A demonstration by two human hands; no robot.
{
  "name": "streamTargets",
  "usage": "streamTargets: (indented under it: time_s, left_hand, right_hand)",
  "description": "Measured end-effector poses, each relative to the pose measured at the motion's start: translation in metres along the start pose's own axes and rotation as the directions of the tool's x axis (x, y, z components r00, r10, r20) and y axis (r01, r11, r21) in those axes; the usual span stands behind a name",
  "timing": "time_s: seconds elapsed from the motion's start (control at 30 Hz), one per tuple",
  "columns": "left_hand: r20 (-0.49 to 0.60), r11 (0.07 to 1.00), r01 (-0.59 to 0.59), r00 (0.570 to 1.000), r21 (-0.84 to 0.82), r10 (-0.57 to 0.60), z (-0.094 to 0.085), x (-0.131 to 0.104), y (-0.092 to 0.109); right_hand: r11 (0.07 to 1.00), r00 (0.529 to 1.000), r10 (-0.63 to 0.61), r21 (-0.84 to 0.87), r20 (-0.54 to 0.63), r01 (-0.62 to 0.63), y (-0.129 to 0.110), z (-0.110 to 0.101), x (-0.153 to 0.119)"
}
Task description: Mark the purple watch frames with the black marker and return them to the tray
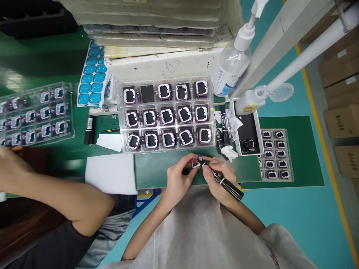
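Note:
My left hand [178, 178] grips a small purple watch-case-like frame [195, 163] with a pale rim, close to the table's front edge. In my right hand [220, 175] is a black marker pen [228, 188], its tip against or very near the frame; which of the two I cannot tell. Just beyond my hands lies a clear plastic tray [168, 149] with several like frames in its pockets, white rims up. One pocket in its back row shows only a dark square [147, 93].
Right of the tray stand a pump bottle [232, 63], more markers [224, 123], crumpled tissue [230, 152] and a small white box [260, 147]. A white cloth [110, 173] lies left. A co-worker's arm [58, 186] reaches in beside another tray [67, 129]. Stacked trays [157, 22] rise behind.

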State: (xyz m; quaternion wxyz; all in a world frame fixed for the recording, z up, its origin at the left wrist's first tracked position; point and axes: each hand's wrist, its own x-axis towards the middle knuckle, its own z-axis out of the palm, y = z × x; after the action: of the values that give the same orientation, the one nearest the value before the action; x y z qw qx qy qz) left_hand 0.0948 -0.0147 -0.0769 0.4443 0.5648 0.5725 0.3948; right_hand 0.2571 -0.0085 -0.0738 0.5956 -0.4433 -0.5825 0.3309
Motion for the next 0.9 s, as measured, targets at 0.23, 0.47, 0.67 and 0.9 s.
streamTargets:
  time_s: [0.23, 0.47, 0.67, 0.9]
  left_hand:
    - [-0.008, 1.000, -0.008, 1.000, 0.026, 0.008, 0.0005, -0.0004, 0.0010]
    - [-0.014, 0.996, -0.014, 1.000, 0.089, 0.015, 0.0018, -0.0025, 0.0001]
    - [-0.027, 0.991, -0.052, 0.998, 0.122, 0.055, 0.0027, -0.0049, -0.0009]
    - [-0.028, 0.995, -0.018, 0.999, 0.094, 0.020, 0.0032, -0.0046, 0.0023]
  right_hand:
    - [0.997, 1.000, -0.009, -0.080, -0.008, 0.008, -0.0006, -0.0017, -0.0024]
    - [0.997, 1.000, -0.009, -0.072, -0.008, 0.008, 0.0002, -0.0013, -0.0033]
    - [0.979, 0.988, -0.154, -0.130, 0.030, 0.157, 0.0040, 0.0011, -0.0075]
    - [0.987, 0.996, -0.091, -0.135, -0.005, 0.089, -0.0010, 0.0015, -0.0036]
